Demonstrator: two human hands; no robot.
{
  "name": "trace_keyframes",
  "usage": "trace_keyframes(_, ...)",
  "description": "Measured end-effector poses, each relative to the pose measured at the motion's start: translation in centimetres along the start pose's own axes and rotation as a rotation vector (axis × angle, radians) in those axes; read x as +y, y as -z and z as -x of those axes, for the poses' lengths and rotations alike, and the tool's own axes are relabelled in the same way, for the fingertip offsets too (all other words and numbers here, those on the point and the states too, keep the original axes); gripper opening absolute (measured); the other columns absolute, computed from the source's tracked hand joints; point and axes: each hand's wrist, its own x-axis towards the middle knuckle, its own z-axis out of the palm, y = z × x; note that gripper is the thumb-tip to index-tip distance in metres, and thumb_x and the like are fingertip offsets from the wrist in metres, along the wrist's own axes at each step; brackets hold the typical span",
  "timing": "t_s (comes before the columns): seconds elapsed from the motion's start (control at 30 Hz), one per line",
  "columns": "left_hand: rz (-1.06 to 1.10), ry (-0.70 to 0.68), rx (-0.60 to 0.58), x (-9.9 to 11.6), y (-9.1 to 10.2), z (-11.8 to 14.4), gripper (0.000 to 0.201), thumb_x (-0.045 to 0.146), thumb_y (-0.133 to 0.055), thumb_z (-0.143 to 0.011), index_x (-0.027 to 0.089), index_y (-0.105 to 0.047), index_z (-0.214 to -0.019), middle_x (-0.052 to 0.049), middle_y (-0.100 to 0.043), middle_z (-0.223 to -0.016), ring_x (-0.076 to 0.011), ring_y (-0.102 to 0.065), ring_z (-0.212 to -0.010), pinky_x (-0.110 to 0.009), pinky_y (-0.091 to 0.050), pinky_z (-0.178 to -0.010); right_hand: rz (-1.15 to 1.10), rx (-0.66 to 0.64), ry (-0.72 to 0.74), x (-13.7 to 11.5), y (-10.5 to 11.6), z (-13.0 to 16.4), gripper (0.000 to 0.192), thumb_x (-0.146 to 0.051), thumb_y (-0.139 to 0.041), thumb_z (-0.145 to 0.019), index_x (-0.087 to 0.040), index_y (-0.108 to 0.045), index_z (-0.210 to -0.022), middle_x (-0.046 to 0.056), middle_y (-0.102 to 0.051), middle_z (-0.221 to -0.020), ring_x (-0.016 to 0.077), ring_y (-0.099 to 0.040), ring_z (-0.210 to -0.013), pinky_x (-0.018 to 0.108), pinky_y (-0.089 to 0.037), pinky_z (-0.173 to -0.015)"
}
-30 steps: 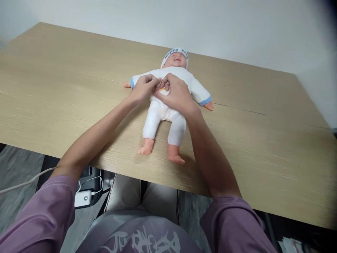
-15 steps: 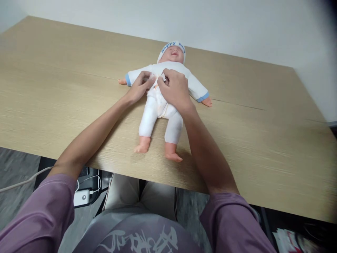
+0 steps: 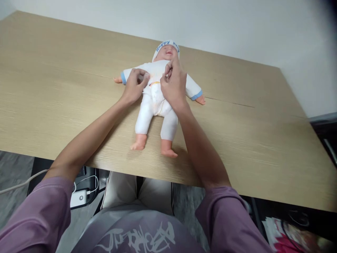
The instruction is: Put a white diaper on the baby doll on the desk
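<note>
Pale wood bench [image 3: 263,140] against a white wall, with the doll [image 3: 155,102] lying face-up near its middle. Our left hand [image 3: 135,86] pinches the white romper at the chest, fingers closed on the cloth — our right hand [image 3: 173,84] grips the opposite edge just under the chin. We judge the front partly fastened; the top closure looks undone.

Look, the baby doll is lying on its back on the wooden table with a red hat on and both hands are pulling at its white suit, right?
Not quite: the hat is white with blue letters, not red, as the head view shows. The rest holds: the baby doll lies on its back on the wooden table, and the left hand and right hand are at its white suit.
</note>
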Motion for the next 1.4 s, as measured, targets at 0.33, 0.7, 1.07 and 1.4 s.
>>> trace_keyframes(0.33, -0.360, -0.084, -0.057, 12.6, 1.0, 9.2, 0.043, 0.068, -0.055, -0.116, 0.028, -0.069, -0.114, -0.011, -0.074, -0.126, -0.0356, -0.064, -0.127, -0.056, -0.041, -0.117, -0.219, -0.204, 0.015, -3.9, 7.4, 10.7, 0.007, -0.030, -0.066, -0.106, -0.030, -0.060, -0.101, 0.008, -0.070, -0.111, 0.0285, -0.070, -0.102, 0.047, -0.067, -0.086)
trace_keyframes(0.7, -0.548, 0.028, -0.277, 10.6, 1.3, 10.0, 0.039, 0.058, -0.084, -0.095, 0.024, -0.068, -0.106, -0.002, -0.077, -0.084, -0.0299, -0.070, -0.088, -0.052, -0.040, -0.110, -0.011, -0.302, -0.069, -0.5, 7.5, 13.6, 0.007, -0.032, -0.072, -0.106, -0.026, -0.075, -0.106, 0.007, -0.083, -0.103, 0.0289, -0.076, -0.092, 0.042, -0.056, -0.090)
trace_keyframes(1.07, -0.513, -0.048, -0.323, 9.8, 1.2, 9.7, 0.036, 0.054, -0.075, -0.102, 0.023, -0.067, -0.086, -0.003, -0.080, -0.096, -0.0260, -0.068, -0.093, -0.053, -0.038, -0.111, -0.032, -0.207, -0.081, -0.7, 5.6, 14.0, 0.010, -0.036, -0.074, -0.105, -0.026, -0.075, -0.105, 0.008, -0.079, -0.112, 0.0238, -0.069, -0.076, 0.040, -0.053, -0.079)
trace_keyframes(1.4, -0.466, -0.093, -0.316, 9.6, 1.4, 9.8, 0.029, 0.054, -0.071, -0.104, 0.025, -0.071, -0.098, -0.008, -0.083, -0.126, -0.0344, -0.071, -0.123, -0.056, -0.036, -0.122, -0.035, -0.255, -0.025, -0.8, 5.9, 14.5, 0.015, -0.030, -0.073, -0.103, -0.028, -0.070, -0.118, 0.011, -0.075, -0.131, 0.0304, -0.071, -0.094, 0.048, -0.057, -0.096)
